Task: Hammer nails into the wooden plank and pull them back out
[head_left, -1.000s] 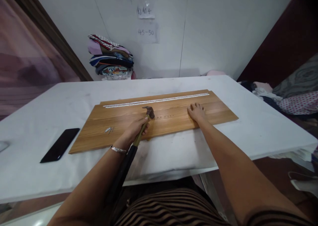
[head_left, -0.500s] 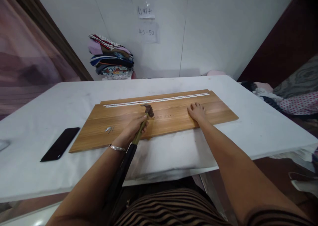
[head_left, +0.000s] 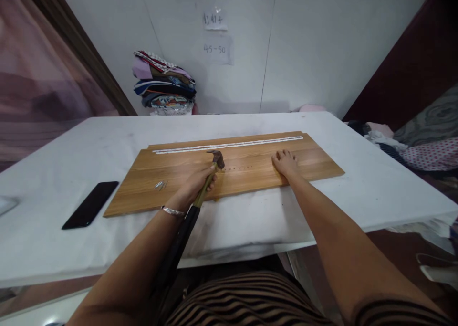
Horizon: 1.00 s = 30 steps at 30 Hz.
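Note:
Fingers of my left hand [head_left: 199,182] wrap round the neck of a claw hammer [head_left: 185,226], close below its head. The dark head is over the middle of a wooden board [head_left: 250,180], at the left end of a row of small dark marks, nails or holes. Whether the head touches the wood I cannot tell. My right hand [head_left: 285,163] lies on the board to the right of that row, its fingers spread. Several loose nails [head_left: 161,185] rest on the board's left part. Two white measuring strips [head_left: 229,145] run along its far side.
A black phone [head_left: 91,205] lies left of the board on the white-covered table [head_left: 243,221]. Folded clothes [head_left: 165,85] are stacked by the wall at the back left. More cloth [head_left: 429,149] is piled past the table's right edge.
The whole view has shifted slightly. Both hands, the hammer and the board keep nearly the same places relative to one another.

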Available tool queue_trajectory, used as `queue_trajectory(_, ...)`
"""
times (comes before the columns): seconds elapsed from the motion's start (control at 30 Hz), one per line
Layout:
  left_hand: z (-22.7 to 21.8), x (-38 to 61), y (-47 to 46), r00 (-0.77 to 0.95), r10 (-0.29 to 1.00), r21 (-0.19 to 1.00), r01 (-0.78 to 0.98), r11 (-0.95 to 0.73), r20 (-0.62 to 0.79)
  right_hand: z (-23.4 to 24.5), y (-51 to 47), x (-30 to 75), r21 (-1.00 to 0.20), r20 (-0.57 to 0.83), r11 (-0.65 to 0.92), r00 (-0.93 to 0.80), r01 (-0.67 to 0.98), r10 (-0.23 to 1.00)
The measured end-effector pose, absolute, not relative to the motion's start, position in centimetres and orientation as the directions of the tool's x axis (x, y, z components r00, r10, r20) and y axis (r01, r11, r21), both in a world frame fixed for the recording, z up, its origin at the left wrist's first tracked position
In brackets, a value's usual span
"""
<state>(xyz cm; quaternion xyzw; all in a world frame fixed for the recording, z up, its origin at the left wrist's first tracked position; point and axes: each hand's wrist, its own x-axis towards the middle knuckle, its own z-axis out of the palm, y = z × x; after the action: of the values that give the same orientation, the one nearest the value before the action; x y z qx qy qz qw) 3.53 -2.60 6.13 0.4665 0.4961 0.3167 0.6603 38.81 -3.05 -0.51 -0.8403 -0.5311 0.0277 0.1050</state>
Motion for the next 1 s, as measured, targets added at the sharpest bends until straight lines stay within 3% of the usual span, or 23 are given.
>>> queue_trajectory(1.0,6.30,3.99,-2.37,0.272,0.881,0.921,0.069,0.383,-0.387,-0.66,-2.85,38.77,-0.215,0.055,-0.407,0.427,0.888,0.903)
